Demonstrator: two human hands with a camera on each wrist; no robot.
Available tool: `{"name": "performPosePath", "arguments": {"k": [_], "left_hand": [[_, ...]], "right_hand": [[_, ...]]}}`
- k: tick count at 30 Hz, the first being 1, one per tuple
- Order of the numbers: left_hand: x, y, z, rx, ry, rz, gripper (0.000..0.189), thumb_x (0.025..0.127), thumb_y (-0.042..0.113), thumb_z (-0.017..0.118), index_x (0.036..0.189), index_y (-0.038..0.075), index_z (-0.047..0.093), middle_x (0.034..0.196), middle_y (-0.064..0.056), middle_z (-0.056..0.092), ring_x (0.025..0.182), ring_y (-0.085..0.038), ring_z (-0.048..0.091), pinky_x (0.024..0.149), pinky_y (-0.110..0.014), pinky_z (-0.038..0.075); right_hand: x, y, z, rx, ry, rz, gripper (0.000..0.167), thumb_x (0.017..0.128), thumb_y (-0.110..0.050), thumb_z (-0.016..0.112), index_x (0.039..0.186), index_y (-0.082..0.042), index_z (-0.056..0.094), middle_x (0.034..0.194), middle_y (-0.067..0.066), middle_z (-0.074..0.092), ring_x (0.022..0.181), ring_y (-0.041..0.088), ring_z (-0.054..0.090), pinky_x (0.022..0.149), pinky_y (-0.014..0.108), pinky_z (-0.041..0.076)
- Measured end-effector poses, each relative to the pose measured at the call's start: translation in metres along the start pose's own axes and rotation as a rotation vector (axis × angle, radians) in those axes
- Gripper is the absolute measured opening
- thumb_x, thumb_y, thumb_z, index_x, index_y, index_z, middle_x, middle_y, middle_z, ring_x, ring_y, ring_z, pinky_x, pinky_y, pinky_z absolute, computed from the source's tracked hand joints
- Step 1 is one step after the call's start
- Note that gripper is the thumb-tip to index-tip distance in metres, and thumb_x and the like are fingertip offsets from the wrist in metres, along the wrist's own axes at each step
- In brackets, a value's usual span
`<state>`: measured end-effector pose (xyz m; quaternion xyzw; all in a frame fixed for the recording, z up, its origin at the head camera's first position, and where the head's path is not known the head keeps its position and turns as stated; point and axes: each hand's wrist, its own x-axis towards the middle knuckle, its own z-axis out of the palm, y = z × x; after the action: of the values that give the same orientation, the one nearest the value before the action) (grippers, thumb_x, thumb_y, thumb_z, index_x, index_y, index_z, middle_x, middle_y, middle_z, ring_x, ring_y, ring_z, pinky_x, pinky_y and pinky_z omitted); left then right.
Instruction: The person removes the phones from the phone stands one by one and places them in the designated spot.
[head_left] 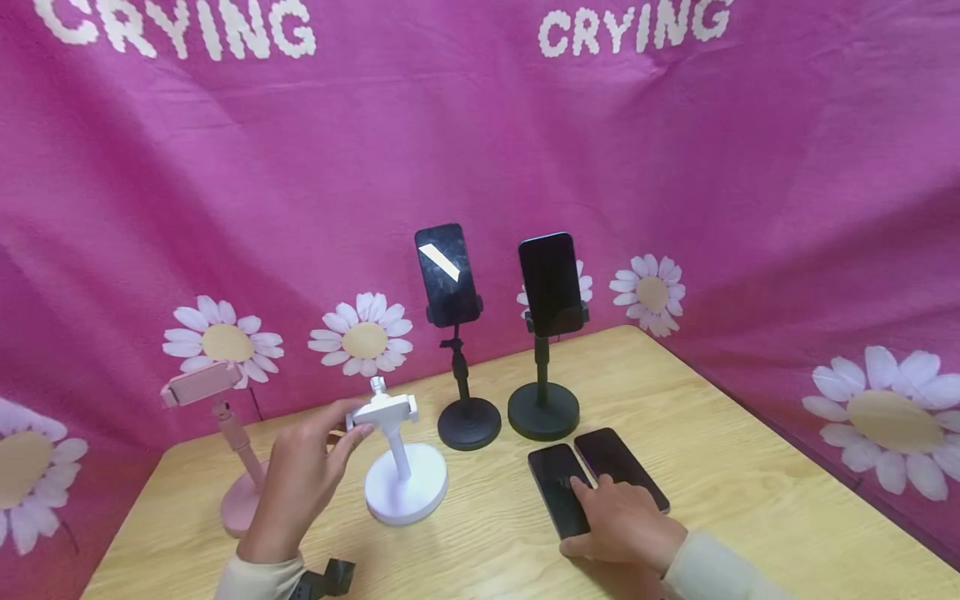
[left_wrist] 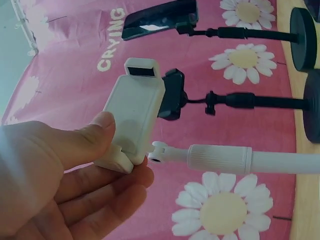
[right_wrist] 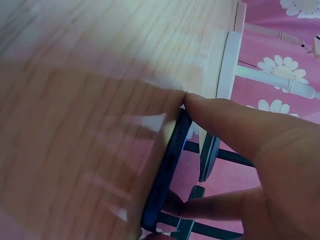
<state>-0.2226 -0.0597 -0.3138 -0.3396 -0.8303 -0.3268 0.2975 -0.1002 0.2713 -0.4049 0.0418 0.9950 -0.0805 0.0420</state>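
My left hand (head_left: pixel 303 467) pinches one end of the white phone stand's clamp (head_left: pixel 384 410), thumb on its front face and fingers behind. In the left wrist view the clamp (left_wrist: pixel 134 110) holds no phone. The white stand's round base (head_left: pixel 408 498) rests on the table. My right hand (head_left: pixel 626 525) grips a dark smartphone (head_left: pixel 553 483) lying screen up, thumb at its near left corner and a fingertip on its screen. The right wrist view shows the phone's end edge (right_wrist: pixel 167 167) close to the tabletop. A second smartphone (head_left: pixel 618 462) lies just to its right.
Two black stands, one base (head_left: pixel 468 427) left of the other (head_left: pixel 543 415), hold upright phones at the back. A pink stand (head_left: pixel 238 437) with an unfilled clamp stands at the left. Behind the wooden table (head_left: pixel 480 550) hangs a pink flowered cloth (head_left: pixel 480 150).
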Motion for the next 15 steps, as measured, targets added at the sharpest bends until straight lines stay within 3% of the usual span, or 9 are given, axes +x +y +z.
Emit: {"name": "performPosePath", "arguments": {"k": [8, 15], "left_hand": [[0.005, -0.019, -0.009, 0.019, -0.007, -0.092, 0.03, 0.081, 0.006, 0.075, 0.111, 0.002, 0.07, 0.095, -0.013, 0.072, 0.081, -0.024, 0.07, 0.071, -0.041, 0.057], [0.011, -0.05, -0.017, 0.069, -0.014, -0.182, 0.033, 0.085, 0.009, 0.072, 0.117, 0.001, 0.067, 0.101, -0.018, 0.071, 0.087, -0.029, 0.07, 0.075, -0.044, 0.057]], "right_hand": [[0.005, 0.001, -0.002, 0.009, -0.044, -0.025, 0.092, 0.068, -0.063, 0.075, 0.134, -0.003, 0.054, 0.098, 0.018, 0.057, 0.075, 0.028, 0.053, 0.064, 0.05, 0.048], [0.01, 0.003, -0.003, 0.011, -0.055, -0.034, 0.091, 0.069, -0.064, 0.073, 0.134, -0.003, 0.054, 0.103, 0.02, 0.059, 0.078, 0.027, 0.053, 0.064, 0.051, 0.049]]}}
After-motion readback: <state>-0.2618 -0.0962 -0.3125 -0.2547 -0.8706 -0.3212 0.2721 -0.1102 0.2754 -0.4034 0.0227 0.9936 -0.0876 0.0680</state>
